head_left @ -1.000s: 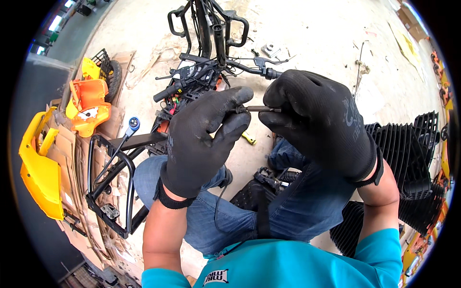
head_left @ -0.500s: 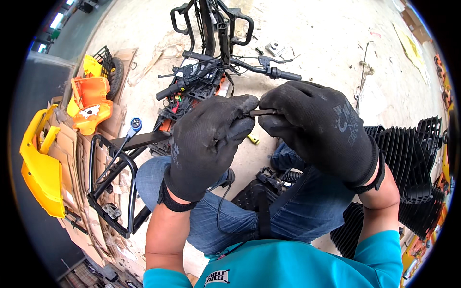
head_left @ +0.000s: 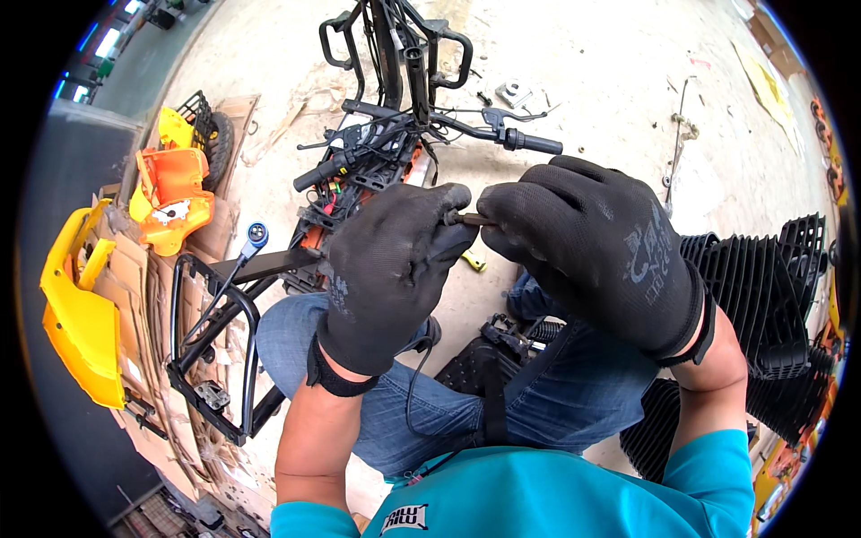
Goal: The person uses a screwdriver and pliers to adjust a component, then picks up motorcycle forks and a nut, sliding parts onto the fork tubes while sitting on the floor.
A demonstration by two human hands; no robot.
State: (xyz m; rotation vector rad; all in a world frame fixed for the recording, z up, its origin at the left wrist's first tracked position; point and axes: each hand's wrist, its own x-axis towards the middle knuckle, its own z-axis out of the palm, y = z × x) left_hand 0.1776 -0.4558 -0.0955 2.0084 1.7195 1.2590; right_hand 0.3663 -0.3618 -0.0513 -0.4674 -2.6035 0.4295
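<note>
Both my hands wear black knit work gloves and meet above my knees. Between their fingertips runs a short, thin, dark brownish rod [head_left: 472, 219]; its exact kind is not clear. My left hand [head_left: 387, 278] is closed, thumb and forefinger pinching the left end, where a small dark piece shows. The other end disappears into the closed fingertips of my right hand [head_left: 592, 255]. Beyond the hands lies a vehicle frame with black handlebars [head_left: 529, 142], levers and a tangle of cables [head_left: 359, 161].
Yellow body panel [head_left: 85, 305] and orange plastic shell [head_left: 175, 197] rest at left by flattened cardboard [head_left: 134, 314]. Nearer stands a black tubular frame [head_left: 211, 359]. Ribbed black plastic parts [head_left: 758, 296] are stacked at right. Loose metal parts [head_left: 513, 91] lie on the pale floor.
My right fingertips have shifted slightly left along the rod, so less of it shows between the hands. My left hand stays about where it was, still pinching.
</note>
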